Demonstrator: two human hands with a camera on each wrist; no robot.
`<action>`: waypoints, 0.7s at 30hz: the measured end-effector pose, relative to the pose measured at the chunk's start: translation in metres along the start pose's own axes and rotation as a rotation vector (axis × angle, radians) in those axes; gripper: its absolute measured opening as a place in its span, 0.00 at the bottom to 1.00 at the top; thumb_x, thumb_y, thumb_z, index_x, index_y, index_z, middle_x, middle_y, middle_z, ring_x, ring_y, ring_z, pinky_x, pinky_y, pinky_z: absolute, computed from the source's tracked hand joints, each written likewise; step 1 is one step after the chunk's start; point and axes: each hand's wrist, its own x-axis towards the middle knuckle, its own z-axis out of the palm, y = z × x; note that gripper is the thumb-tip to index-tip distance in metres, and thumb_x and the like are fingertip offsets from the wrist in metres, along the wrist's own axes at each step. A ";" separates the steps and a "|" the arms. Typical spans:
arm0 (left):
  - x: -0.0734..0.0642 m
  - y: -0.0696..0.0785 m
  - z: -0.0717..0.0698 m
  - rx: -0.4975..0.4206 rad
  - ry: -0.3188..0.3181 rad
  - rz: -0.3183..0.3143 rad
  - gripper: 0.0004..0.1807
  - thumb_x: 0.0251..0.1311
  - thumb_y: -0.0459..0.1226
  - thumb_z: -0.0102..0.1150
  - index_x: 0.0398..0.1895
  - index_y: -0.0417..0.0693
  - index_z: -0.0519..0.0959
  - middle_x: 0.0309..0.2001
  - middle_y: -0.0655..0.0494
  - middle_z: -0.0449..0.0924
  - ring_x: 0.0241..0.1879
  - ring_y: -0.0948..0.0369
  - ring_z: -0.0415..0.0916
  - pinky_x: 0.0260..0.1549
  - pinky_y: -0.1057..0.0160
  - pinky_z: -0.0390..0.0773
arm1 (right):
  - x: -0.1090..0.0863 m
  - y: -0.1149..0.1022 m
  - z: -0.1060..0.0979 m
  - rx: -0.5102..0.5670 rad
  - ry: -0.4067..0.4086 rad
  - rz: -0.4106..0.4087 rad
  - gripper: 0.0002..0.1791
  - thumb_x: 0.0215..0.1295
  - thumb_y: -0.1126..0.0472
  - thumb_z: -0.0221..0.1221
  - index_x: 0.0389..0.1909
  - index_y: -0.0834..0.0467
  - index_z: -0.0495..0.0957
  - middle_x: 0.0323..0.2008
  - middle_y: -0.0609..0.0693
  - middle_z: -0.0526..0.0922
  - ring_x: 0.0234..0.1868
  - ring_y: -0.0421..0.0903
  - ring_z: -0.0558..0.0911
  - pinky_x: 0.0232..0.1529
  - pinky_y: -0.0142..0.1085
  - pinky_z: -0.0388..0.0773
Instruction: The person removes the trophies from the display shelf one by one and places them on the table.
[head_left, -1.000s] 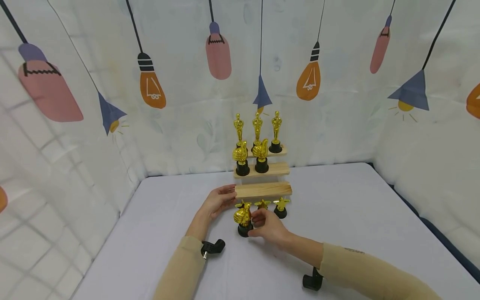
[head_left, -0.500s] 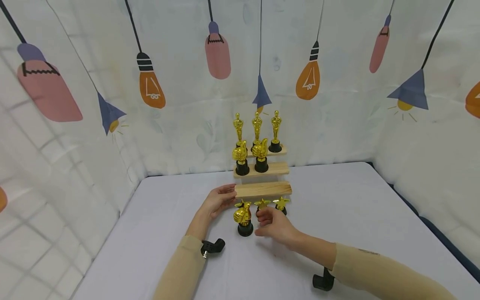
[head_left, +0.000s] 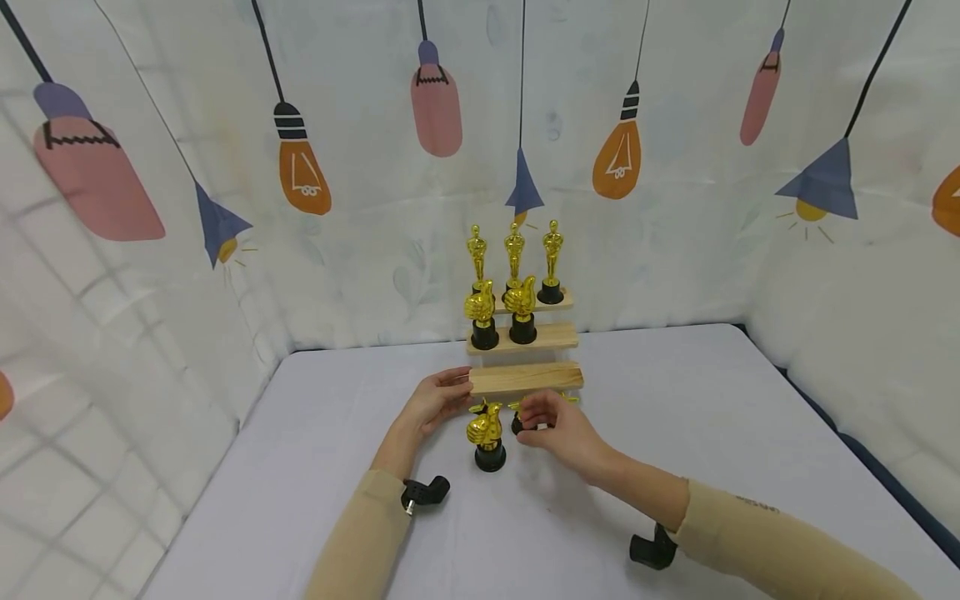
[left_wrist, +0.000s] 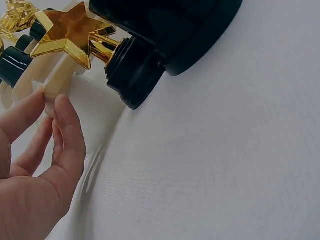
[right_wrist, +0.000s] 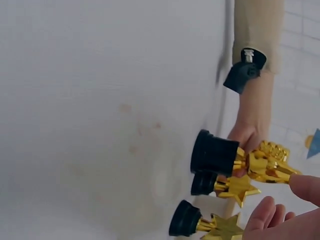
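Observation:
My left hand (head_left: 438,398) pinches the left end of the lowest wooden step (head_left: 525,379) of a tiered display stand. The left wrist view shows this wooden end (left_wrist: 57,85) between thumb and fingers. In front of the stand stands a gold thumbs-up trophy (head_left: 487,437) on a black base. Behind it, star trophies stand in a row, the left star (left_wrist: 70,30) partly covered. My right hand (head_left: 562,429) hovers by the star trophies and hides much of the middle and right ones. Between its parted thumb (right_wrist: 306,189) and fingers nothing is held.
Two thumbs-up trophies (head_left: 522,312) stand on the middle step (head_left: 558,336). Several gold figure trophies occupy the top step, including a statuette (head_left: 552,258) at right. White cloth (head_left: 675,400) covers the table, with a patterned curtain (head_left: 375,275) behind.
My right hand has left the front thumbs-up trophy and moved right and back to the star trophies. The left hand keeps its place on the stand.

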 end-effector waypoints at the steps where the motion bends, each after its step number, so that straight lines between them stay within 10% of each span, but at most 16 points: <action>1: 0.000 0.000 0.000 0.000 0.000 0.000 0.27 0.68 0.29 0.64 0.69 0.36 0.72 0.62 0.39 0.74 0.46 0.58 0.81 0.49 0.60 0.83 | 0.001 -0.002 -0.001 0.004 -0.003 -0.001 0.23 0.64 0.72 0.68 0.58 0.67 0.73 0.50 0.61 0.78 0.50 0.51 0.78 0.49 0.37 0.81; 21: -0.002 0.001 0.001 -0.019 -0.010 -0.004 0.27 0.69 0.28 0.63 0.70 0.36 0.72 0.62 0.39 0.74 0.47 0.58 0.81 0.47 0.61 0.84 | 0.030 -0.029 -0.031 0.051 -0.007 -0.038 0.19 0.68 0.68 0.65 0.57 0.67 0.75 0.56 0.66 0.76 0.49 0.50 0.78 0.53 0.40 0.81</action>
